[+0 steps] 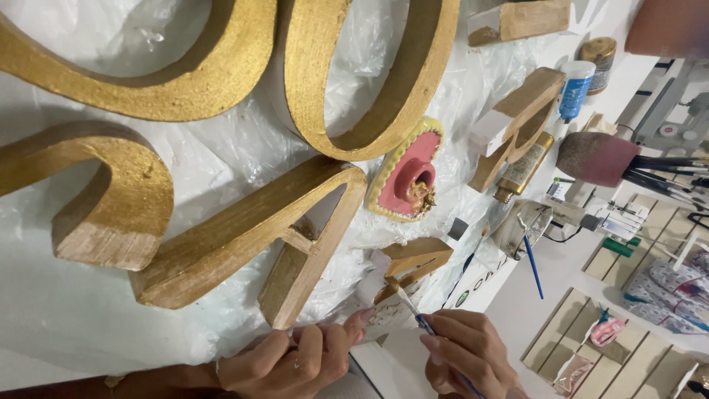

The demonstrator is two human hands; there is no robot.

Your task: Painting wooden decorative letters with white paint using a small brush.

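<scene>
My 2 hands run off the bottom edge: my left hand (295,362) at the forearm, my right hand (469,355) at the wrist. The big gold letters (221,59) are cropped at the top. A pink blur (668,26), perhaps a container, fills the upper right corner.

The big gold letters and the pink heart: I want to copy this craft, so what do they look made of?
The gold letters look like thick cut wood or board under metallic gold paint: rough, brush-streaked faces, with bare pale patches on the small letter by the hands. The pink heart looks moulded, perhaps plaster or resin, matte pink with a cream scalloped rim.
</scene>
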